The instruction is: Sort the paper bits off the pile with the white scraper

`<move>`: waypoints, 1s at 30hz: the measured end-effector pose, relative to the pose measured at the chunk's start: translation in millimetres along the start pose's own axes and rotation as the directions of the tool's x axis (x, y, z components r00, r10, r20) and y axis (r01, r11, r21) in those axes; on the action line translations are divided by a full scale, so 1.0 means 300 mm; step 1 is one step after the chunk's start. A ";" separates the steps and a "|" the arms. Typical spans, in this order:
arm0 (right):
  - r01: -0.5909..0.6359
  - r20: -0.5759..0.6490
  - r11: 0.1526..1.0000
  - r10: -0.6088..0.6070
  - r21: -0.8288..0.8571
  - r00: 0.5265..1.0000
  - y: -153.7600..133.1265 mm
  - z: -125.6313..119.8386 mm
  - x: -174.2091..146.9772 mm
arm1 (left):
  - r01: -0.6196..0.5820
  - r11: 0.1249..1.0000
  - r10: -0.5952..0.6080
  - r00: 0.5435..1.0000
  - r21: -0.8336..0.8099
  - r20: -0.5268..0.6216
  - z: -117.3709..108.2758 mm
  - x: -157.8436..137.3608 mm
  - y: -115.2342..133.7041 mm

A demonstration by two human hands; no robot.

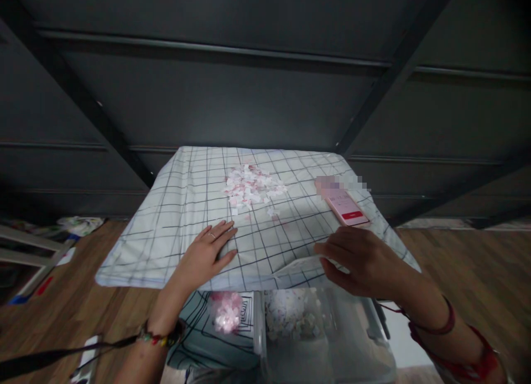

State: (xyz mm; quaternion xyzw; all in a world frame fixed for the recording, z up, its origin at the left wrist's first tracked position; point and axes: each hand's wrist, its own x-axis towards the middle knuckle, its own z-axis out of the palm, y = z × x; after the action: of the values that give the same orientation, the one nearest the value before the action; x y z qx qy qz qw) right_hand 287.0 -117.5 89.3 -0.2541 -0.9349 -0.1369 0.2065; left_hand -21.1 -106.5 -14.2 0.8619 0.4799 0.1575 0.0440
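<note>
My left hand rests flat on the grid-patterned cloth, fingers apart and holding nothing. Beyond its fingertips lies a heap of small white and pink pieces, too small to tell what they are. My right hand is closed, pinching a thin, pale, see-through flat piece near the cloth's front edge; I cannot tell whether it is a bag or a sheet. Just past that hand lies a phone with its screen lit.
Below the front edge stands a clear plastic bin with many small pale pieces on its left side. A clear bag of pink pieces is left of it. Dark panels rise behind the table. A power strip lies on the wooden floor.
</note>
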 end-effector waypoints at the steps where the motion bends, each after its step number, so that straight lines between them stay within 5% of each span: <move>1: 0.000 0.009 1.000 0.000 0.003 1.000 -0.001 -0.008 -0.005 | -0.001 1.000 0.001 1.000 0.003 0.000 0.000 0.000 0.000; 11: -0.048 -0.035 0.997 0.046 -0.059 0.998 0.033 -0.022 -0.054 | -0.006 1.000 0.006 1.000 -0.013 -0.009 0.000 0.000 -0.002; 19: -0.337 -0.137 0.844 0.308 -0.418 0.942 0.148 0.043 -0.042 | -0.005 1.000 0.005 1.000 -0.025 -0.009 0.002 0.001 -0.005; 30: -0.296 -0.095 0.837 0.285 -0.460 0.954 0.147 0.079 -0.009 | 0.000 1.000 0.000 1.000 -0.014 0.019 -0.002 0.004 -0.002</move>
State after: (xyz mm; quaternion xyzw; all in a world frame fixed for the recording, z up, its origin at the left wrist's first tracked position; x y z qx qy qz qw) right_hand 305.0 -73.3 74.1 -0.4337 -0.8219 -0.3290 0.1678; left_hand -21.1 -105.3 -13.6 0.8631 0.4782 0.1528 0.0548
